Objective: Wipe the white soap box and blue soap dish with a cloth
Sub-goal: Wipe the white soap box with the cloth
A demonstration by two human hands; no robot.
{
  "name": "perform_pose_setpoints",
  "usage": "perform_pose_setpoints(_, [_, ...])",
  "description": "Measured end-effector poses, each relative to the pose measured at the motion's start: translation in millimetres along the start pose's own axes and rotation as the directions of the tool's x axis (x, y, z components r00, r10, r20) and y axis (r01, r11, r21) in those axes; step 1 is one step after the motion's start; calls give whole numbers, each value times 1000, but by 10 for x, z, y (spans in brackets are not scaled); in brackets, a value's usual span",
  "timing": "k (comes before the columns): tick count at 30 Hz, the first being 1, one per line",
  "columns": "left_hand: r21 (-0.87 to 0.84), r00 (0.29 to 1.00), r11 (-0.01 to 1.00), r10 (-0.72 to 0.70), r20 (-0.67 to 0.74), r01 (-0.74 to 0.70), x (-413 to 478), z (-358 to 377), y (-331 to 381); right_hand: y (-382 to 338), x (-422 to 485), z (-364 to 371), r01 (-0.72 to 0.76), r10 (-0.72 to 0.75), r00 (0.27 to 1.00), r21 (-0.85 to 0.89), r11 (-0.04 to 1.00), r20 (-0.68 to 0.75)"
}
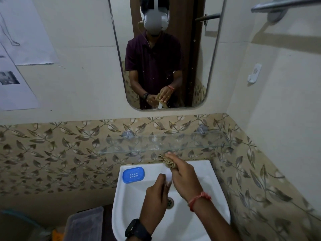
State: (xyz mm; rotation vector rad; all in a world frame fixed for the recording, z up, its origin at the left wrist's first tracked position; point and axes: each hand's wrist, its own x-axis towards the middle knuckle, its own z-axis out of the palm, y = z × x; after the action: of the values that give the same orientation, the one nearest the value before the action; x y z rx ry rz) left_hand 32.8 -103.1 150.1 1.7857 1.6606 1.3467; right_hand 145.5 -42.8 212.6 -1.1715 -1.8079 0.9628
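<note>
Two bare forearms reach up from the bottom edge over a white basin (218,197), the left wrist wearing a black watch (138,230) and the right wrist an orange thread bracelet (199,200). The left hand (156,193) has its fingers curled round the lower part of a white soap box (168,176) and holds it upright above the bowl. The right hand (184,174), just to the right of the left hand and touching the box, has its fingers closed round a bunched tan cloth (169,161), which sits against the top end of the box. How much of the box the cloth covers cannot be told, since both hands hide most of it. To the left of the left hand, apart from it, a blue soap dish (133,174) lies flat on the back rim of the basin, its slotted centre facing up. Below the two hands, between the wrists, the metal drain (169,202) shows in the bowl. Just beyond the right hand's fingertips a glass shelf (165,143) juts from a leaf-patterned tile band. Higher up, a mirror (165,49) reflects a person in a dark shirt with both hands together round the cloth. Left of the left forearm, beside the basin, stands a clear plastic container (85,223) with a lid.
</note>
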Motion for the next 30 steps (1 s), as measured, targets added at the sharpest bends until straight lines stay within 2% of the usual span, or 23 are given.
perform_pose_setpoints(3, [-7,996,997,-78,-41,77,25,-22,-39,-10,-283,111,114,-113,993,-6,994,36])
perform_pose_setpoints(5, [-22,994,994,-109,-31,109,-8,-33,-72,72,-396,162,132,-132,989,13,991,60])
perform_pose_setpoints(7, [-48,998,997,-66,2,67,-65,-52,-50,145,-330,140,85,-85,996,8,996,29])
perform_pose_setpoints(9, [-105,999,994,-16,28,19,-102,-77,-26,112,-148,74,-89,91,996,134,987,-9])
perform_pose_setpoints(11, [-205,999,978,-41,8,42,-100,-105,-4,35,23,2,-294,297,954,369,882,51])
perform_pose_setpoints(13, [-303,993,948,-114,-25,101,-58,-140,13,72,71,-8,-396,413,906,520,757,89])
perform_pose_setpoints(17, [-480,975,857,-223,-15,188,-1,-239,33,279,-184,193,-497,536,832,619,608,143])
perform_pose_setpoints(20, [-575,966,780,-247,79,246,22,-298,51,327,-249,260,-515,554,809,693,504,198])
perform_pose_setpoints(21, [-588,962,764,-253,104,264,42,-330,62,308,-210,244,-497,544,819,700,513,182])
perform_pose_setpoints(26, [-554,944,766,-229,237,325,128,-468,58,46,25,44,-337,406,913,625,704,36])
perform_pose_setpoints(28, [-545,930,759,-230,287,356,107,-479,57,16,31,-8,-312,372,927,644,699,45])
perform_pose_setpoints(30, [-566,928,740,-241,283,364,89,-484,58,74,-44,19,-330,397,916,665,669,55])
